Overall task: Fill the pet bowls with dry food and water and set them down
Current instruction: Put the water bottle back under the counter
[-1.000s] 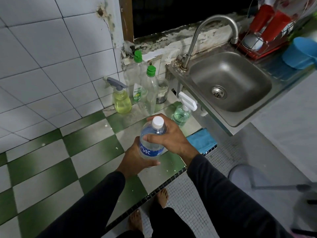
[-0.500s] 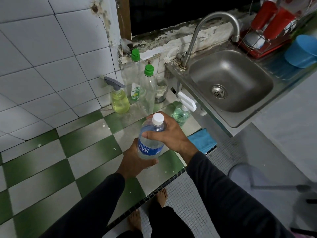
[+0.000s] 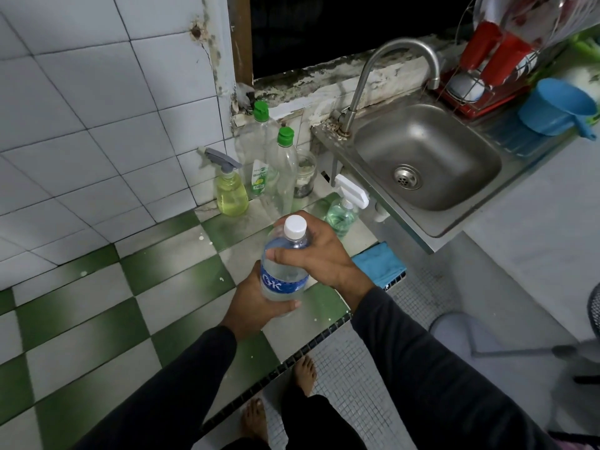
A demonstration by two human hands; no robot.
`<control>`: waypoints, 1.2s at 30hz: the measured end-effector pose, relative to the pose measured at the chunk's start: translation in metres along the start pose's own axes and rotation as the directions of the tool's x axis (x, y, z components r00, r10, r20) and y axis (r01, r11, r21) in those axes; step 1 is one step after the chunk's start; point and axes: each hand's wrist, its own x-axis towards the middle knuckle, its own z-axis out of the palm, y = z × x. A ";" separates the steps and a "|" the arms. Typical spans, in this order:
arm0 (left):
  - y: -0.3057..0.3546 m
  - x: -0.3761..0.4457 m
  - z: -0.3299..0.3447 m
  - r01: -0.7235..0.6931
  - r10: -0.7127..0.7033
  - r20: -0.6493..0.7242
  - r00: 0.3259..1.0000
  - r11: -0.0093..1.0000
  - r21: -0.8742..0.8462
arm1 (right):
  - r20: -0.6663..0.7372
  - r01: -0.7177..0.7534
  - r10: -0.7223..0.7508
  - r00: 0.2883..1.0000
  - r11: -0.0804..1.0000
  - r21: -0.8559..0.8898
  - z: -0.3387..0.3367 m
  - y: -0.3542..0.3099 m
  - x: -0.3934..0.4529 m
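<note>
We hold the capped water bottle (image 3: 284,271) above the green-and-white tiled surface (image 3: 97,319). Our left hand (image 3: 256,306) grips its base; our right hand (image 3: 321,254) has fingers (image 3: 285,254) curled round its shoulder. The sink (image 3: 428,157) lies at two o'clock from it.

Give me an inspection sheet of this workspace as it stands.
Surface: green-and-white tiled counter, pale specks on it.
Job's things: capped water bottle held upright over the counter; no pet bowls or dry food seen.
Clutter: yellow spray bottle, two green-capped bottles, green spray bottle, blue cloth.
Grippers: left hand grips the bottle's lower body; right hand grips its shoulder below the cap.
Cables: nothing seen.
Surroundings: steel sink with tap, red dish rack, blue scoop.
</note>
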 end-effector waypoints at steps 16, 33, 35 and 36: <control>0.003 -0.089 -0.028 0.004 -0.004 -0.030 1.000 1.000 -0.020 | -0.021 0.065 -0.066 0.998 0.996 -0.062 0.057 -0.042 -0.084; -0.010 -0.259 -0.015 -0.038 0.024 -0.218 0.976 0.997 -0.061 | 0.161 0.118 -0.103 0.981 0.990 -0.080 0.118 -0.048 -0.212; -0.013 -0.287 -0.011 -0.041 0.025 -0.243 0.970 0.997 -0.062 | 0.189 0.124 -0.109 0.976 0.990 -0.074 0.127 -0.050 -0.235; -0.015 -0.301 -0.010 -0.038 0.019 -0.263 0.965 0.997 -0.067 | 0.206 0.128 -0.111 0.972 0.989 -0.074 0.132 -0.050 -0.246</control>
